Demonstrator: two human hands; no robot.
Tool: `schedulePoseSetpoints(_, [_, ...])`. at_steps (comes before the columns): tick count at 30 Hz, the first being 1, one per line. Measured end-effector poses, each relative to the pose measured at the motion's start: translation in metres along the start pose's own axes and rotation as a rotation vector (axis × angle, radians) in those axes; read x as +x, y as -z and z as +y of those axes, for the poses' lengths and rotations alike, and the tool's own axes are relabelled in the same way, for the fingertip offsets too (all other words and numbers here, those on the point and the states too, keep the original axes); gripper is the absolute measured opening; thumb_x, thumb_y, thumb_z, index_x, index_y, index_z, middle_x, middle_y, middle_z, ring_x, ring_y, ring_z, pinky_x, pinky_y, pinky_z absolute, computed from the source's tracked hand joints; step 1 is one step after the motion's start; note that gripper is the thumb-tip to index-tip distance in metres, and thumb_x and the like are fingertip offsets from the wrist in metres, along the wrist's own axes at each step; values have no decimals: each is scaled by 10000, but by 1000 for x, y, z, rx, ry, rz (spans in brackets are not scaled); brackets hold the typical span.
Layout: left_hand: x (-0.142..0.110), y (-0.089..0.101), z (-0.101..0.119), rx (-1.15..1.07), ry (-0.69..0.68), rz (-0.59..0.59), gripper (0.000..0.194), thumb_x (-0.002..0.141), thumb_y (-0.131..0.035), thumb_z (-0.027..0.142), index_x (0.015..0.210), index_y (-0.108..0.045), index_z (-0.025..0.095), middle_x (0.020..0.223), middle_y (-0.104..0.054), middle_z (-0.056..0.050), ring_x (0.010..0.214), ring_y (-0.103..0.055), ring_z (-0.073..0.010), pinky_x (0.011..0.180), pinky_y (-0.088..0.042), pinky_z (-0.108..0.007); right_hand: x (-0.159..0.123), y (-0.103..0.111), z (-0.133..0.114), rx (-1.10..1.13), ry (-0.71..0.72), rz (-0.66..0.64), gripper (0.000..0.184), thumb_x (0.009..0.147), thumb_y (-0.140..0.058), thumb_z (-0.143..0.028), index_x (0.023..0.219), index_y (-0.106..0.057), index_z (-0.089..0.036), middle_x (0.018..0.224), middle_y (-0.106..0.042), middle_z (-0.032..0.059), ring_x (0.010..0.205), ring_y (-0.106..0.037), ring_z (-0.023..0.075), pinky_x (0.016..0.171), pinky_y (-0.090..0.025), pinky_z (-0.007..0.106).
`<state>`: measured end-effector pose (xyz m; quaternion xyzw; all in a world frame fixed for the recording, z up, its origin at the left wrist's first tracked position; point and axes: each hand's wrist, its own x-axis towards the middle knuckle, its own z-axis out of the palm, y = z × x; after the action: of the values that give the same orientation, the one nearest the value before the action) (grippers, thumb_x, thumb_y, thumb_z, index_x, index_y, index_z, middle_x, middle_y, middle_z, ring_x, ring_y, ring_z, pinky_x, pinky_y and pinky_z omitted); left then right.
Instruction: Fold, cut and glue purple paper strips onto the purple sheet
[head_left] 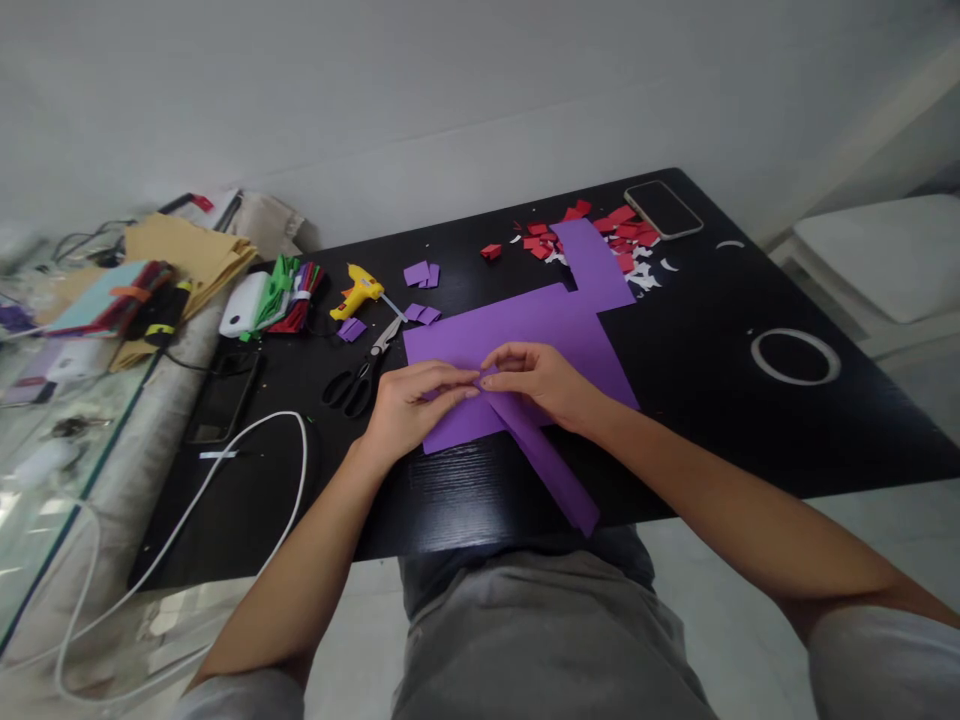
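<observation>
While the wall is taken as twelve o'clock and the hands as the centre of the dial, a folded purple strip (547,462) is held at its upper end, and the rest of it is slanted towards five o'clock, down to the near edge of the black table (712,420). By the left hand (412,400) the tip of the strip is pinched, with thumb and fingers drawn nearly together. By the right hand (551,385) the same end is gripped between thumb and curled forefinger, with little gap left. Under both hands a large purple sheet (517,322) is spread, and at one o'clock it is met by a smaller purple piece (596,270); whether the two are joined cannot be told. Around that piece red paper squares (536,243) and white scraps (643,270) are scattered, and beyond them a phone (664,208) is placed. At three a white ring (834,360) is set well apart. At nine, black-handled scissors (367,370) are laid just beside the sheet, their blades pointed towards one. Towards ten a yellow glue gun (361,288) is rested, and small purple squares (416,274) are grouped between ten and eleven. Farther out at nine, a dark phone (225,395) is laid, and at eight a white cable (304,470) is looped.
</observation>
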<state>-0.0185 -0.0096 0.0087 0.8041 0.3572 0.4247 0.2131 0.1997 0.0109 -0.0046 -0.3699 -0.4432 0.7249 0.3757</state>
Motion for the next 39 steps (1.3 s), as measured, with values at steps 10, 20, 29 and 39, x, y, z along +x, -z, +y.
schedulePoseSetpoints(10, [-1,1,1,27,-26,-21,130,916,-791,253,1035,-821,210,923,-823,-51,803,-762,-149,715,-594,-246,-2,0,0,-55,36,-4,275,660,-879,-294,891,-742,-234,745,-730,-39,759,-673,157,830,-495,337])
schedulePoseSetpoints(20, [-1,1,2,6,8,-33,125,910,-799,282,1012,-825,214,906,-822,-47,784,-756,-148,688,-585,-242,-3,-1,-3,-62,24,-6,264,649,-889,-281,869,-751,-231,759,-738,-33,769,-681,156,835,-509,333])
schedulePoseSetpoints(29, [-1,1,2,3,13,-55,130,911,-798,268,1023,-823,208,913,-822,-47,774,-748,-138,692,-577,-235,-4,-2,-3,-79,21,5,247,655,-872,-276,862,-746,-225,746,-740,-35,757,-682,149,807,-502,311])
schedulePoseSetpoints(39, [-1,1,2,1,9,-65,121,907,-800,246,1021,-820,208,916,-824,-40,788,-754,-137,703,-573,-231,-5,-2,-2,-132,21,18,280,670,-862,-287,913,-736,-225,748,-721,-31,742,-671,154,771,-517,312])
